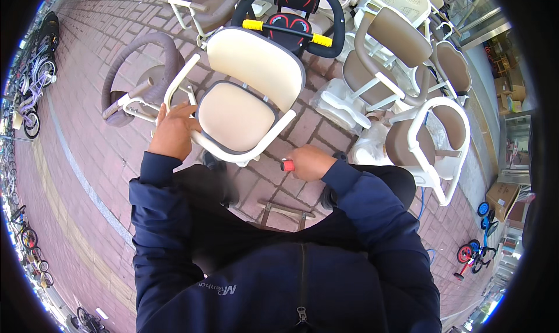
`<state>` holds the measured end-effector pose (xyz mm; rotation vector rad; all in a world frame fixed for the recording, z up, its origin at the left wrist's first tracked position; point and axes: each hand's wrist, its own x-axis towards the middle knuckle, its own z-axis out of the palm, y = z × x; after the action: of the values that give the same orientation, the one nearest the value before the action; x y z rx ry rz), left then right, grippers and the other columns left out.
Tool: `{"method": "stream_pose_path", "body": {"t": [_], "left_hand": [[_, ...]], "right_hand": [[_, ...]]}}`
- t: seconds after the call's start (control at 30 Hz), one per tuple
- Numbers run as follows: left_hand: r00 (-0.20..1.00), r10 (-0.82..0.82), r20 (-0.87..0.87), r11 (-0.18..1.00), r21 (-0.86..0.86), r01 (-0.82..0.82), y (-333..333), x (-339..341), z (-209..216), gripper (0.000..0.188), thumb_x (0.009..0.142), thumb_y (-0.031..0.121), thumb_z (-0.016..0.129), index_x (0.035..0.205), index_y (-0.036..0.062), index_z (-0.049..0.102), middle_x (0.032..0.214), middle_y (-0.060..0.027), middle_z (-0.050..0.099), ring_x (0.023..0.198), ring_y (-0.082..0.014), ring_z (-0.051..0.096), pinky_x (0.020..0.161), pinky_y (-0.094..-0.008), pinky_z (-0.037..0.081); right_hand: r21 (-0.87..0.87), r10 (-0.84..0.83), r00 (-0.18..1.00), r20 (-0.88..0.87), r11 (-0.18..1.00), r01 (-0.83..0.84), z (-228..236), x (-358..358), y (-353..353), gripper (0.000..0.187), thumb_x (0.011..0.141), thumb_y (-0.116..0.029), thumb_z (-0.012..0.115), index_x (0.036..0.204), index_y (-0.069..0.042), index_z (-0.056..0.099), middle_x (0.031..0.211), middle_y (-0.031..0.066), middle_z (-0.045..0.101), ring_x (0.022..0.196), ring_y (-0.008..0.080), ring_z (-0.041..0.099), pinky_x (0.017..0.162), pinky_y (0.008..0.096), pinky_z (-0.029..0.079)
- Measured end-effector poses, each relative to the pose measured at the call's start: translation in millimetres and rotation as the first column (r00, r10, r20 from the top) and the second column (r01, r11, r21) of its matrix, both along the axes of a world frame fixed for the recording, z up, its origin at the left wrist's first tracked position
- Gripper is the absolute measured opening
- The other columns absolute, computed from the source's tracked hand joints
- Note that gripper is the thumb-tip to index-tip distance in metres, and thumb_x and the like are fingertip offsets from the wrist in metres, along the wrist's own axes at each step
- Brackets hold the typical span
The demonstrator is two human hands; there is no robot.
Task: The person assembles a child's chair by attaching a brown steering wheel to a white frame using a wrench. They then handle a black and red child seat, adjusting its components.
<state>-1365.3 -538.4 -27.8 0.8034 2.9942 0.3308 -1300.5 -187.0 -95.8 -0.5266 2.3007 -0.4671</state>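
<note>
In front of me is a child's bike seat (pixel 237 118) with a cream cushion, a cream backrest and a white guard rail around it. My left hand (pixel 174 129) is closed over the rail at the seat's near left corner. My right hand (pixel 313 161) is a fist near the seat's front right, apart from it. A red handle (pixel 287 165) pokes out of the fist on its left side; the rest of that tool is hidden by the fingers.
Brown-padded child seats with white frames (pixel 428 141) crowd the right. To the left lies a seat with a dark padded ring (pixel 110 79). A black seat with yellow grips (pixel 290 27) is beyond. Under me is a low stool (pixel 285 209) on brick paving (pixel 87 141).
</note>
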Motion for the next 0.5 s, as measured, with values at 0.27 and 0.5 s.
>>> {"method": "stream_pose_path", "body": {"t": [0.27, 0.5], "left_hand": [[0.902, 0.430, -0.030, 0.868, 0.290, -0.403, -29.1, -26.7, -18.2, 0.047, 0.082, 0.004, 0.064, 0.129, 0.0001, 0.064, 0.127, -0.0304, 0.066, 0.117, -0.0457, 0.064, 0.101, -0.0480, 0.052], [0.819, 0.556, 0.142, 0.823, 0.047, -0.567, -48.1, -65.4, -41.9, 0.036, 0.088, 0.025, 0.069, 0.113, -0.0011, 0.066, 0.107, -0.0293, 0.071, 0.106, -0.0489, 0.066, 0.094, -0.0543, 0.052]], "right_hand": [[0.001, -0.118, 0.979, -0.168, 0.993, 0.120, 16.3, -11.4, 26.2, 0.025, 0.079, -0.024, 0.076, 0.094, -0.006, 0.070, 0.088, 0.0229, 0.071, 0.087, 0.0445, 0.067, 0.079, 0.0511, 0.053], [-0.531, -0.709, 0.705, -0.038, 0.612, 0.587, 43.5, -32.1, 30.8, 0.044, 0.087, -0.030, 0.080, 0.113, 0.004, 0.071, 0.087, 0.0112, 0.074, 0.073, 0.0202, 0.066, 0.068, 0.0351, 0.053]]}}
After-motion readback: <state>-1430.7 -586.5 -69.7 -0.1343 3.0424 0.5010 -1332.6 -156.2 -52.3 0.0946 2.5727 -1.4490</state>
